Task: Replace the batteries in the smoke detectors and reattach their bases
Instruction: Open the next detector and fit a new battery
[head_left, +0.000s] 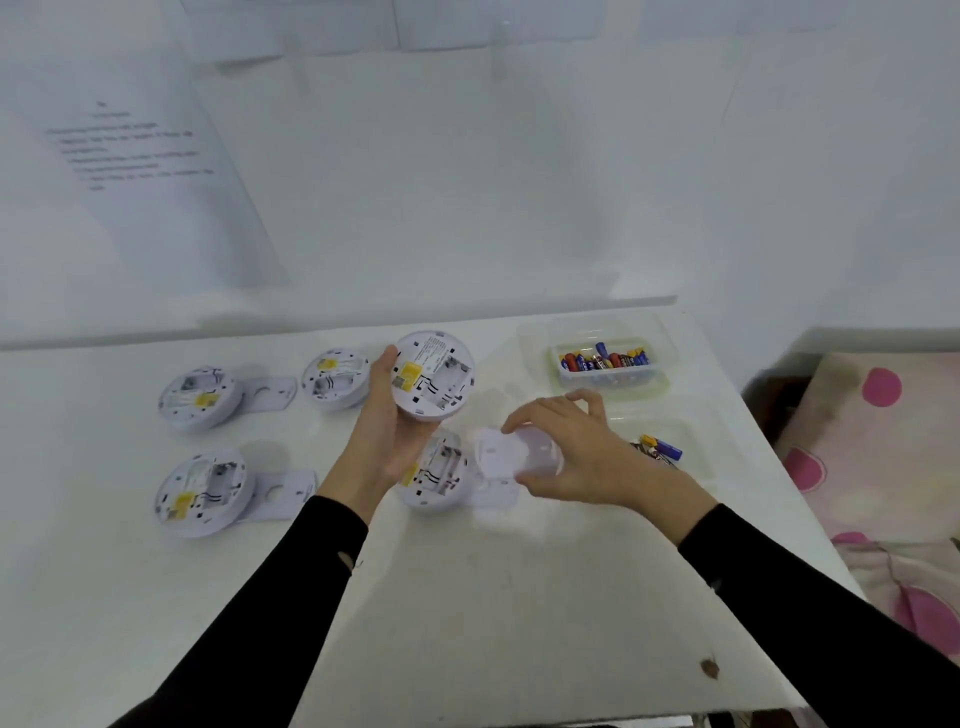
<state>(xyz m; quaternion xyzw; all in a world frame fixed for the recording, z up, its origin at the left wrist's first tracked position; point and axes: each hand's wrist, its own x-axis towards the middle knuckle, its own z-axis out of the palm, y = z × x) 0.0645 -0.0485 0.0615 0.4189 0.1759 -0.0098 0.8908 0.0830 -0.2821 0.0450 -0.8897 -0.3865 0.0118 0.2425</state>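
My left hand (387, 431) grips a round white smoke detector (435, 375) above the table, its open back with a yellow label facing me. My right hand (576, 452) holds a flat white base plate (511, 452) by its edges, just right of the raised detector. Under them another open detector (434, 475) lies on the table beside its own base (493, 491). Three more open detectors lie to the left: one at the far left (200, 397), one at the near left (205, 493) and one behind my left hand (335, 382).
A clear tub of batteries (605, 364) stands at the back right. A few loose batteries (660, 448) lie in a shallow clear tray near my right wrist. White bases (270, 393) (283, 493) rest beside the left detectors. The table edge runs at the right, by a dotted pink cloth (878, 447).
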